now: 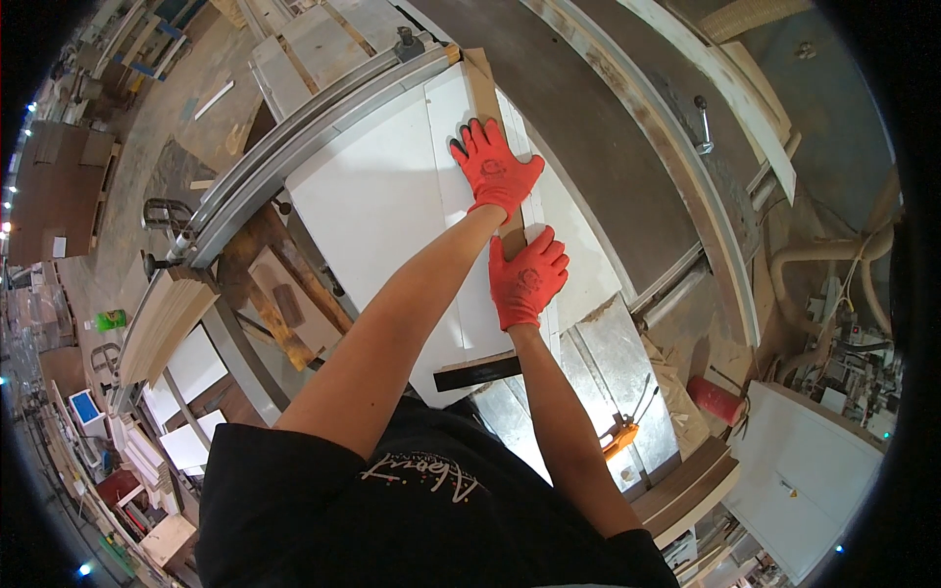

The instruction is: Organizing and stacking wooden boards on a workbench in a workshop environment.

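Left hand and right hand, both in red work gloves, lie one beyond the other over a narrow brown strip laid lengthwise among white boards on a workshop surface. Flat, straight and plain tan-brown, the strip shows at its far end and again between the two gloves. The boards are smooth and pale, with a long seam running near to far just left of the strip; a black bar sits at their near edge.

The left hand, the farther one, rests palm down and open, fingers spread toward the far left, thumb out to the right, dark fingertips showing; it grasps nothing. Its bare forearm slants in from the near left. The right hand lies nearer, back upward, thumb pointing far and fingers fanned to the right, slightly bent; whether it grips the strip cannot be told. Its forearm reaches in from the near right, wrist almost straight.
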### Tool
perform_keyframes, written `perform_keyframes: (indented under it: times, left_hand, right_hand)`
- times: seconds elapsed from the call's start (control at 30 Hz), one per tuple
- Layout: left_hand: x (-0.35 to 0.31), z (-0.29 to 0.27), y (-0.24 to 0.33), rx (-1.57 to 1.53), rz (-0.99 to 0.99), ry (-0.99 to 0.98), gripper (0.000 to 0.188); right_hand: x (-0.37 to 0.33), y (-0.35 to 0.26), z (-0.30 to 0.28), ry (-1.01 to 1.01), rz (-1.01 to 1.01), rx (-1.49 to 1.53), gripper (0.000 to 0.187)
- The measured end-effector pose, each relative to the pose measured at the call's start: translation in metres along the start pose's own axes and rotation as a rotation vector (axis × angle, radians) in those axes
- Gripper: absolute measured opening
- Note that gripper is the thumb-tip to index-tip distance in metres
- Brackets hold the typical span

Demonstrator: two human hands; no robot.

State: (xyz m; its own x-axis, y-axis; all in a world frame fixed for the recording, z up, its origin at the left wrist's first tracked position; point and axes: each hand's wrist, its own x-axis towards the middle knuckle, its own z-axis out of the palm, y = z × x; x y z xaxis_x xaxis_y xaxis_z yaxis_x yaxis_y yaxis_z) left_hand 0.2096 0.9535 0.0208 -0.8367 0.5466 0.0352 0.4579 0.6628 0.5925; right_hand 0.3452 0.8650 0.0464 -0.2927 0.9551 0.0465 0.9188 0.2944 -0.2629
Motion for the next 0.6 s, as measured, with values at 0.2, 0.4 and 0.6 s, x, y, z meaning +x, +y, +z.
perform_keyframes:
  times: [0.2, 0.4, 0.6]
  left_hand:
    - [0.0039, 0.0010, -0.0008, 0.001, -0.009, -0.001, 0.102]
    - [0.0066, 0.0022, -0.0011, 0.010, -0.009, 0.007, 0.102]
    - [0.0088, -0.0021, -0.0010, 0.018, -0.020, -0.024, 0.101]
  right_hand:
    - [0.0031, -0.0016, 0.0023, 0.016, -0.009, -0.008, 0.082]
    - [0.0044, -0.0011, 0.0041, 0.038, -0.045, 0.000, 0.085]
    - [0.0056, -0.0051, 0.0021, -0.003, -0.013, 0.048, 0.082]
